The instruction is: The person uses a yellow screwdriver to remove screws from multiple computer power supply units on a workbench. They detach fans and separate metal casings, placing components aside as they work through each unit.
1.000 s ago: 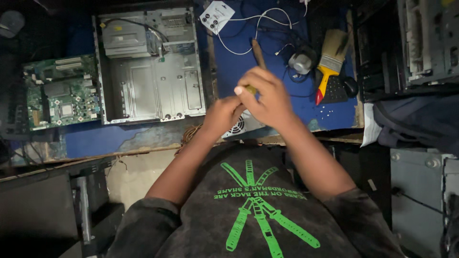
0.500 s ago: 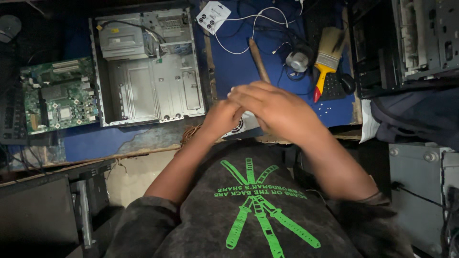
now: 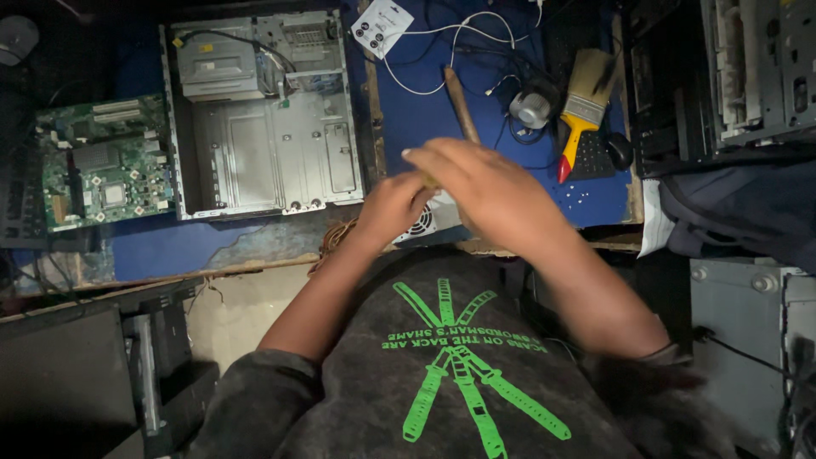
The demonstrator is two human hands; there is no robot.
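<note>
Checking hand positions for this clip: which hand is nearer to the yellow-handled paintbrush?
Right. The right hand sits left of and below the paintbrush, apart from it. The left hand lies farther left, beyond the right hand, near the open computer case.

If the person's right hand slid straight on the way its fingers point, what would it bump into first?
The right hand points left, so it would likely meet the left hand almost at once; they already seem to touch. Beyond lies the open computer case. Depth is hard to judge.
</note>
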